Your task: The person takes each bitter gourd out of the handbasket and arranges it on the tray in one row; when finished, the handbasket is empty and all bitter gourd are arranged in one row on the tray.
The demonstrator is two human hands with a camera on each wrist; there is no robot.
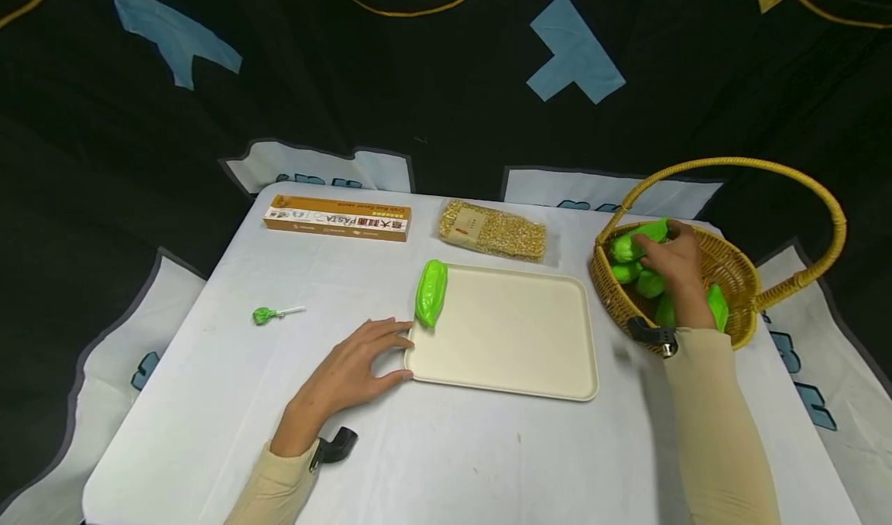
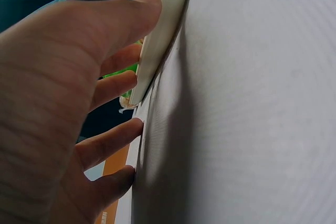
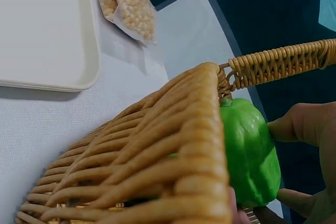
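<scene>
My right hand [image 1: 674, 260] reaches into a wicker basket [image 1: 744, 269] at the right of the table. In the right wrist view, its thumb and fingers pinch a glossy green bell pepper [image 3: 249, 153] at the basket's rim, with a short stem at the top. More green pieces [image 1: 650, 283] lie beneath it in the basket, partly hidden by the hand. My left hand [image 1: 355, 366] rests at the left edge of a cream tray [image 1: 516, 331], fingers spread and touching its rim. A long, ribbed green piece [image 1: 431, 293] lies along the tray's left edge, its upper end over the rim.
A pasta box [image 1: 337, 217] and a bag of yellow kernels [image 1: 493, 231] lie along the table's back. Left of the tray is a green lollipop [image 1: 265, 315] with a white stick. The basket's tall handle [image 1: 756, 165] arches up and over to the right.
</scene>
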